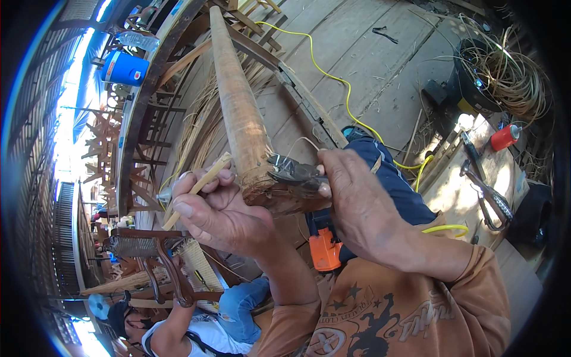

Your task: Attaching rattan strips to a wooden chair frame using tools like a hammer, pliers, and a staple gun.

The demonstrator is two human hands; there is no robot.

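My left hand (235, 223) is closed, pinching a short, pale wooden strip (205, 185) between thumb and fingers. Beside it a long, light-brown wooden pole (241, 101) stretches away from me, its near end rough and splintered. My right hand (366, 205) grips a dark metal hand tool (297, 172) that looks like pliers. The tool's head touches the near end of the pole, where a thin curled fibre sticks up. Its jaws are partly hidden, so I cannot tell what they bite on.
A yellow cord (342, 80) crosses the plank floor. Coiled cane strips (526, 83) fill a black bucket at right, near a red can (505, 138) and metal tools (488, 193). An orange-and-black tool (325, 247) sits by my lap. Another person (196, 333) works at lower left beside a carved chair (172, 268).
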